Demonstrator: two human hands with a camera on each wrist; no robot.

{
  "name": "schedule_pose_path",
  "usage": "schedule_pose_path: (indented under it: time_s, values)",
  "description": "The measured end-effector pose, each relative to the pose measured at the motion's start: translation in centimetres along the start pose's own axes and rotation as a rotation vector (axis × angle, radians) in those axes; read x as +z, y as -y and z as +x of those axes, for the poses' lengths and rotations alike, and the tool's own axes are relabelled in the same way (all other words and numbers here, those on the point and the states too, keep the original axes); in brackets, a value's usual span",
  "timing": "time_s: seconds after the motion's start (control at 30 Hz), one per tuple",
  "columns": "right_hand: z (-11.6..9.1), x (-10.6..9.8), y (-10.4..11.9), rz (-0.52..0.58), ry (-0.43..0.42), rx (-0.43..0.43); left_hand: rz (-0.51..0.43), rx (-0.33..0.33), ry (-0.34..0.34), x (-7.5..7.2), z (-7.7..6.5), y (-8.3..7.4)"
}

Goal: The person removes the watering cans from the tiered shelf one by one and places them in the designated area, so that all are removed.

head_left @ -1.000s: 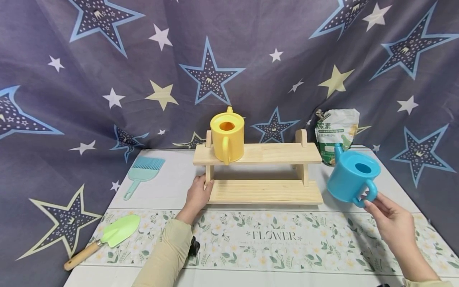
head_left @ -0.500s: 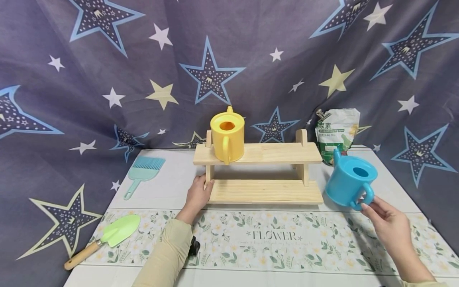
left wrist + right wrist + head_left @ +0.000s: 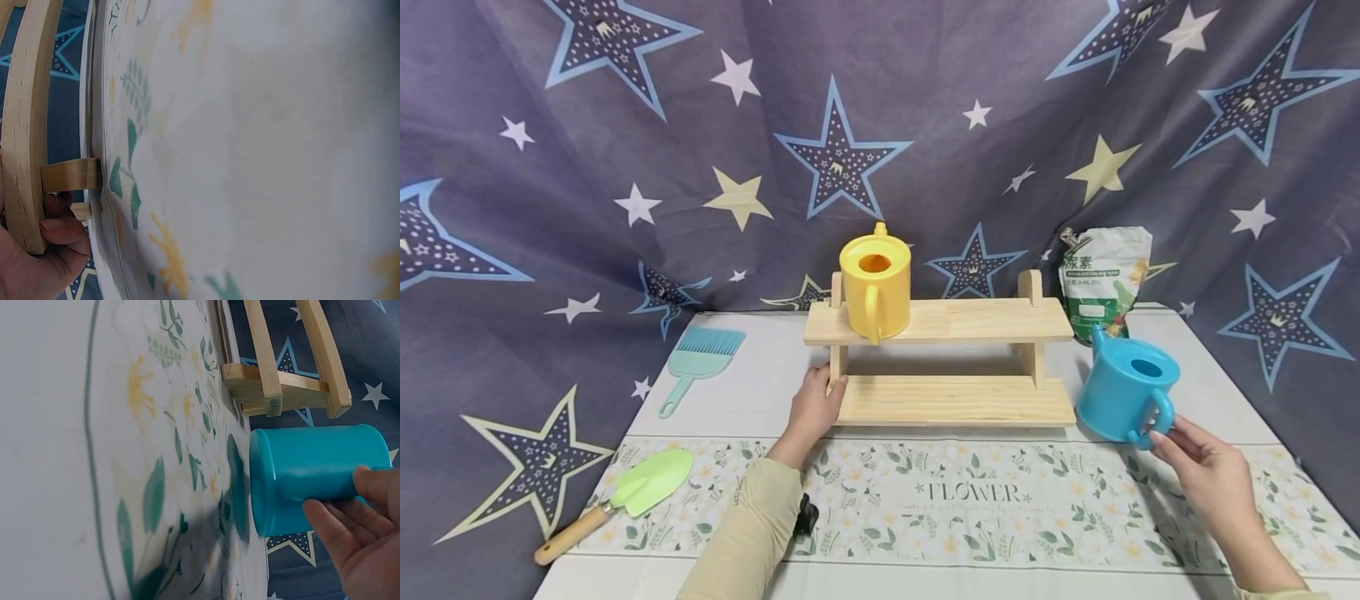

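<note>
My right hand [image 3: 1206,471] pinches the handle of a blue watering can [image 3: 1123,392], which is upright just right of the wooden rack. In the right wrist view the can's [image 3: 319,478] base sits close over the tablecloth, with its shadow beside it. My left hand [image 3: 815,406] grips the left end of the lower board of the two-tier wooden rack [image 3: 955,400]. In the left wrist view the thumb and fingers of that hand [image 3: 53,250] wrap round the board's end. On the rack's upper board, at the left, stands a yellow watering can [image 3: 880,292].
Behind the blue can stands a white and green pouch [image 3: 1101,279] with a metal clip. At the left lie a light blue brush and dustpan [image 3: 700,358] and a green hand trowel [image 3: 647,483] with a wooden handle. A starry curtain [image 3: 925,167] hangs behind.
My right hand has lowered the blue watering can and brought it slightly left, nearer the rack. The left hand, the rack and the yellow can have stayed put.
</note>
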State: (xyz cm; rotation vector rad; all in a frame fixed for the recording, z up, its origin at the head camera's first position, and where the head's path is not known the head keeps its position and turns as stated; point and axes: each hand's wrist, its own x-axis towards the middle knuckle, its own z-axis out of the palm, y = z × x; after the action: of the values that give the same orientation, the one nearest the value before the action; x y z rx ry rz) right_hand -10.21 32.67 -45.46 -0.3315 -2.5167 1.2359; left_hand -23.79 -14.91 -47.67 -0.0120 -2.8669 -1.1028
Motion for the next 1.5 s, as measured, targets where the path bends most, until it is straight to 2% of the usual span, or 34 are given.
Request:
schedule_pose_path:
  time_s: [0.27, 0.6, 0.8, 1.17, 1.5]
  values:
    - [0.0, 0.1, -0.5, -0.017, 0.012, 0.02, 0.004, -0.012, 0.004, 0.1, 0.0, 0.1]
    - [0.1, 0.2, -0.6, -0.019, 0.037, -0.031, -0.015, -0.024, 0.009, 0.0, 0.0, 0.2]
    - [0.0, 0.3, -0.8, -0.032, 0.066, -0.03, -0.02, -0.029, 0.014, 0.0, 0.0, 0.3]
    - [-0.1, -0.1, -1.1, -0.152, 0.129, -0.048, -0.006, -0.021, 0.014, 0.2, 0.1, 0.3]
    - [-0.4, 0.0, -1.7, -0.184, 0.155, -0.048, -0.002, -0.018, 0.013, 0.1, 0.1, 0.2]
